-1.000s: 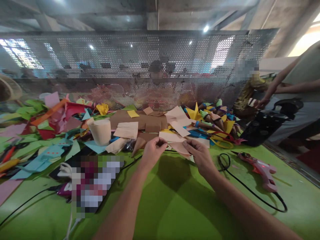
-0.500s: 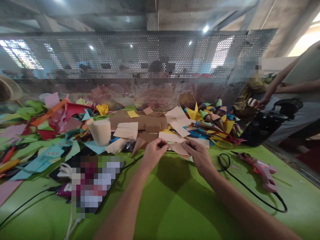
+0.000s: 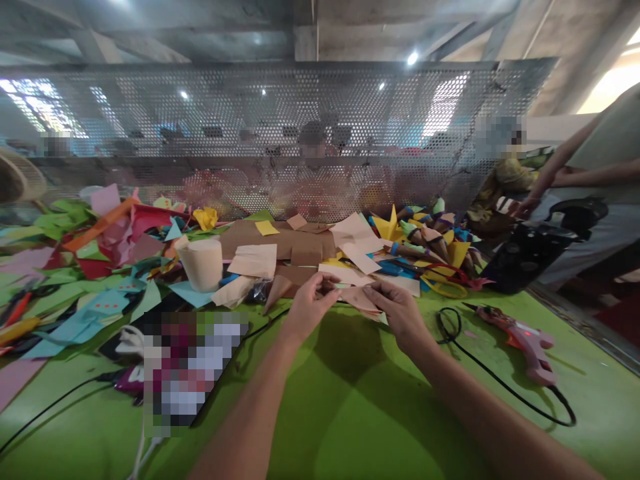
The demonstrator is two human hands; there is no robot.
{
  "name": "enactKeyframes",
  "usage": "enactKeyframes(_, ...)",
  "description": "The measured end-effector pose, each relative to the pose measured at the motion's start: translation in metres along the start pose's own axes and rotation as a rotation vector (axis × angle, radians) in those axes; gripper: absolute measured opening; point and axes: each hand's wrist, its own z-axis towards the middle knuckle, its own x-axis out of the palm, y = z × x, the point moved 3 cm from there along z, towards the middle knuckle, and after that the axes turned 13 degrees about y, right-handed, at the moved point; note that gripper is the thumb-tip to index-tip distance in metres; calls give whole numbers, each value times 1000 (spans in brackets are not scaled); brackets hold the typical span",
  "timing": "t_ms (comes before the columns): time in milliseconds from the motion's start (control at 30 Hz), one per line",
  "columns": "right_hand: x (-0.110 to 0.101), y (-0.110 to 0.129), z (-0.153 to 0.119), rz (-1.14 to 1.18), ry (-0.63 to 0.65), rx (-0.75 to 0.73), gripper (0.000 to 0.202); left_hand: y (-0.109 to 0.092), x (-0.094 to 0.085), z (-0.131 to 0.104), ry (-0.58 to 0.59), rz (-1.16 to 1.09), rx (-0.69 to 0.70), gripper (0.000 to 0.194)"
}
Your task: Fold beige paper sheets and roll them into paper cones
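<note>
Over the green table (image 3: 340, 413), my right hand (image 3: 396, 308) pinches a small stack of light tan paper pieces (image 3: 358, 299) between thumb and fingers. My left hand (image 3: 314, 303) is at the left end of the paper, its fingertips curled in and nearly together; whether they grip an edge is too small to tell. Behind the hands lie pale paper sheets (image 3: 355, 233) and brown paper (image 3: 306, 252). A brown paper cone (image 3: 277, 288) lies just left of my left hand.
A pink glue gun (image 3: 533, 343) with a looped black cable rests at the right. At the left are a pixelated screen (image 3: 200, 373), a cream cup (image 3: 203, 263) and coloured paper. A black device (image 3: 530, 257) stands near a person (image 3: 600, 153) at the right.
My left hand's fingers have curled and shifted slightly at the paper's left end. The paper's left tip now shows less. My right hand stays nearly in place.
</note>
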Motion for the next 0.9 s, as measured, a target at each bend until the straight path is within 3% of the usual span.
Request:
enactKeyframes(167,2,-4,1,174,22,146,34,-9,7,-2,178,10,99,30)
enactKeyframes(300,4,-7,1,169,47,224,33,-7,11,-1,184,19,74,21)
enactKeyframes(400,-1,-5,2,126,-6,181,32,-1,11,1,114,-28,12,19)
enactKeyframes(567,-11,8,1,5,-124,-43,41,10,7,5,22,-159,-60,27)
enactKeyframes(667,-9,10,1,-44,-113,-120,37,11,10,5,32,-220,-63,31)
enactKeyframes(900,-7,3,4,20,-106,-93,34,8,18,2,130,-277,-82,38)
